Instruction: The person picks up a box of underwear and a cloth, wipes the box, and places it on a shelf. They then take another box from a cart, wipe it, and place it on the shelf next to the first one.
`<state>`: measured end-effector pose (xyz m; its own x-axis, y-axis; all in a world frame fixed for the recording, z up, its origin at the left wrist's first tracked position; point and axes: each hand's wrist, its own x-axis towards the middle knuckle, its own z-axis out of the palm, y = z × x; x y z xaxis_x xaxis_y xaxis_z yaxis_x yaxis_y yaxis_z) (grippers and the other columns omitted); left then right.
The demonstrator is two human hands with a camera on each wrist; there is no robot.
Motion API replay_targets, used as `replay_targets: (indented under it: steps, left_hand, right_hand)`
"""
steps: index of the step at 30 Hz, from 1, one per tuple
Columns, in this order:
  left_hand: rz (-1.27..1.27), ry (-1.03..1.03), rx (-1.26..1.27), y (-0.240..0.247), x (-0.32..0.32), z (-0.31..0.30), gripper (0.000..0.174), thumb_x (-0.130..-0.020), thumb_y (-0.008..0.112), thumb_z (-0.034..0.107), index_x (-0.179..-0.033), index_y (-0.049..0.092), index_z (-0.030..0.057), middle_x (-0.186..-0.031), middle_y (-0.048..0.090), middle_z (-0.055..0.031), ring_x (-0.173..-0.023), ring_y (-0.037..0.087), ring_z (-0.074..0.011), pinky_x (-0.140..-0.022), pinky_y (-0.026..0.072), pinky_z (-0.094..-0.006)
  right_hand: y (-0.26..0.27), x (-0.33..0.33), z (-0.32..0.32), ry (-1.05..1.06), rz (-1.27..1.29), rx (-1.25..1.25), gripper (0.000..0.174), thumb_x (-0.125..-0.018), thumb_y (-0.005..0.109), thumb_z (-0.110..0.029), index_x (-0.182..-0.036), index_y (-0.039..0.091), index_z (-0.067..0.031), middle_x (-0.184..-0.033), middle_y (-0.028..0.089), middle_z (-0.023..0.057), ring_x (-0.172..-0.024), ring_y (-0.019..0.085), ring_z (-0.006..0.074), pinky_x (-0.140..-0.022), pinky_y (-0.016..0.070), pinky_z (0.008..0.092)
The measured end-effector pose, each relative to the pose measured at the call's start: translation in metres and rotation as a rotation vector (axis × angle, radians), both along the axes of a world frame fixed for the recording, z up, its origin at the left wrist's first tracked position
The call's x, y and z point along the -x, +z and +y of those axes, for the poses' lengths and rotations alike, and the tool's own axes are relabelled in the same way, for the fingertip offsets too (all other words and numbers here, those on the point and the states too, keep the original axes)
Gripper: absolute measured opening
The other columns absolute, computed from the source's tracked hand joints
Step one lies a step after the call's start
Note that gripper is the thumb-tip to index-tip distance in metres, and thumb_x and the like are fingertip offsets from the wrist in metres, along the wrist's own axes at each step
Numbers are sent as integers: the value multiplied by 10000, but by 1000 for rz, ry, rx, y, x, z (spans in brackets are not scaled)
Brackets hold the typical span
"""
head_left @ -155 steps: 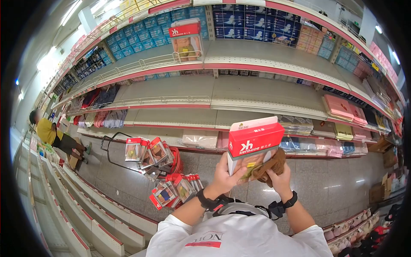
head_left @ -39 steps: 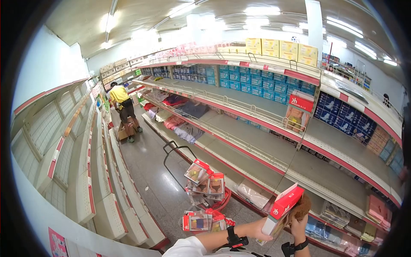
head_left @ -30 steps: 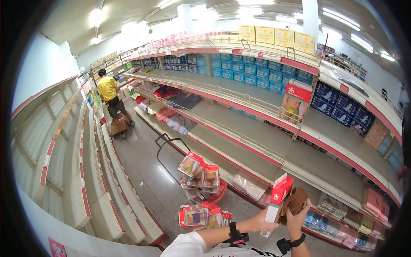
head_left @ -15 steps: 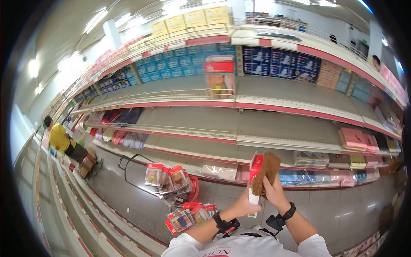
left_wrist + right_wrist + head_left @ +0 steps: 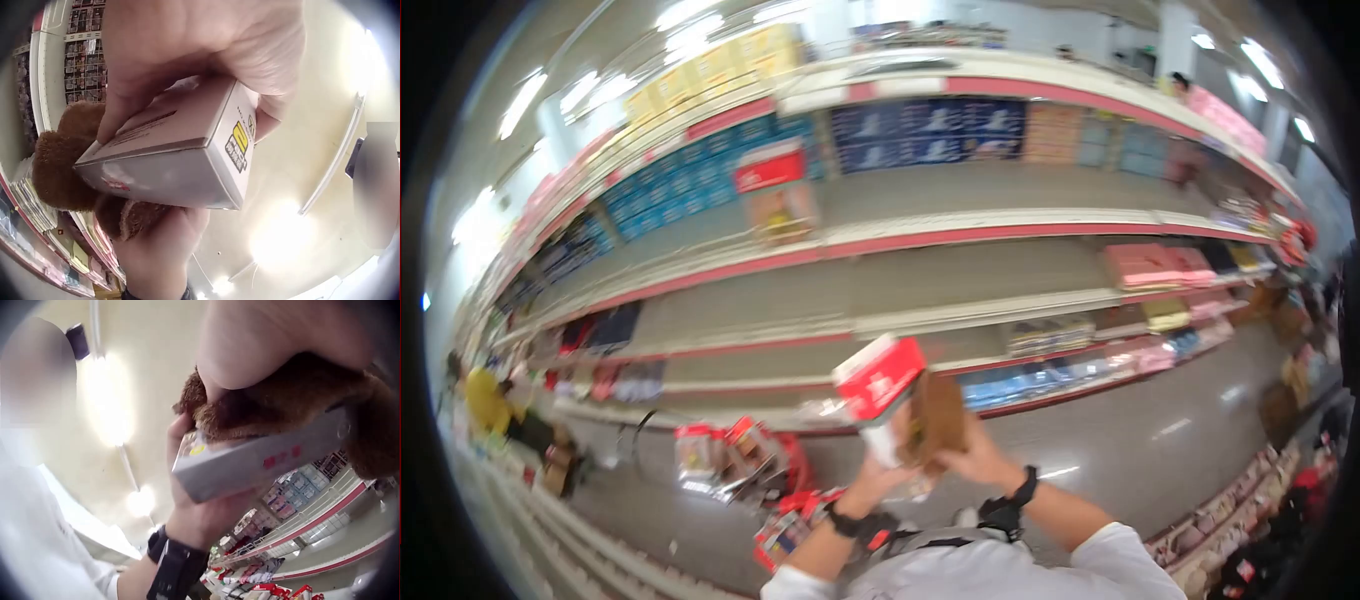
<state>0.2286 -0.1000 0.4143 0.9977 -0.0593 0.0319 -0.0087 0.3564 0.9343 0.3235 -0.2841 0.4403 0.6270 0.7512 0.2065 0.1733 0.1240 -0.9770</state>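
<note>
My left hand [image 5: 875, 484] grips the lower part of a white underwear box [image 5: 156, 156] with a red top [image 5: 880, 378], fingers and thumb round its sides. The box is tilted in front of my chest. My right hand [image 5: 982, 456] holds a fuzzy brown cloth [image 5: 940, 415] against the box's right side. In the right wrist view the cloth [image 5: 269, 409] is bunched under the right hand [image 5: 262, 344] and covers much of the box's window face. The left wrist view shows the box's bottom end, with the cloth [image 5: 65, 165] hanging past its far end.
Long shelves [image 5: 990, 260] run ahead, with one similar red-topped box [image 5: 780, 205] standing on an upper level. On the floor at left, a red basket [image 5: 797, 462] is heaped with more such boxes [image 5: 730, 455]. A person in yellow [image 5: 488, 400] is farther left.
The head view has swung left and back right. The box was turned narrow side toward me; now its red top shows more fully. The cloth has gone from across the box to its right side.
</note>
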Motion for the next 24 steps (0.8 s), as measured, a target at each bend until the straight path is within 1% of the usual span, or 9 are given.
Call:
replay_targets:
  steps: [2,5,9,10,15,16,19,22,24]
  left_hand:
    - [-50,1,47,18,-2,-9,743,-683,689,107,-1327,324,38,-1291,442,-100,-1159,469,-200,-960,391,-343]
    - [-100,-100,41,36,-9,-16,887,-702,704,133,-1408,184,1,-1360,383,-139,-1266,366,-227,-1041,297,-386]
    - [-165,31,-121,-11,-10,-18,382,-794,675,221,-1000,392,67,-1056,407,-37,-1019,415,-170,-939,307,-315]
    - [-163,27,-119,-6,-12,-22,382,-794,675,221,-1000,392,67,-1056,407,-37,-1019,415,-170,-939,307,-315]
    - [-29,76,158,32,-16,-39,725,-817,611,437,-1337,274,60,-1344,359,-176,-1224,410,-280,-996,375,-427]
    - [40,12,240,32,-14,-39,679,-868,560,380,-1374,253,49,-1299,415,-100,-1183,439,-210,-985,377,-368]
    - [-6,-35,281,25,-23,-41,662,-845,539,357,-1353,243,53,-1310,403,-173,-1125,514,-278,-905,478,-420]
    - [16,22,251,38,-25,-47,635,-833,562,281,-1345,278,36,-1265,448,-135,-1116,511,-247,-928,448,-408]
    - [-39,-52,186,4,-31,-37,626,-800,607,272,-1309,337,26,-1295,422,-162,-1135,504,-296,-919,462,-442]
  right_hand:
    - [-5,14,-1,-212,-517,19,652,-723,691,-234,-1263,418,10,-1414,208,280,-1322,174,443,-1075,187,483]
    - [-1,7,-10,-192,-603,-48,626,-721,680,-254,-1259,446,-32,-1414,207,280,-1327,153,450,-1070,175,517]
    - [9,2,-21,-234,-684,-20,539,-686,687,-241,-1160,538,-32,-1405,234,288,-1319,159,477,-1063,168,543]
    - [14,2,-21,-249,-749,1,365,-658,696,-231,-931,614,-4,-1397,264,287,-1314,165,493,-1050,153,584]
    - [23,19,-28,-211,-869,57,239,-649,679,-208,-655,554,-5,-1391,306,263,-1316,195,481,-1023,136,639]
    - [22,21,-30,-128,-914,40,239,-648,672,-202,-612,531,-13,-1392,313,253,-1320,200,472,-1016,130,651]
    - [23,20,-33,-82,-954,8,290,-697,607,-187,-930,646,-20,-1390,328,234,-1298,243,481,-1032,127,633]
    - [21,3,-37,-148,-988,32,215,-637,667,-204,-706,564,-29,-1348,360,262,-1281,278,465,-1037,166,603]
    - [24,-1,-29,-313,-827,-54,286,-653,673,-180,-857,552,-20,-1308,397,248,-1244,337,438,-1032,221,563]
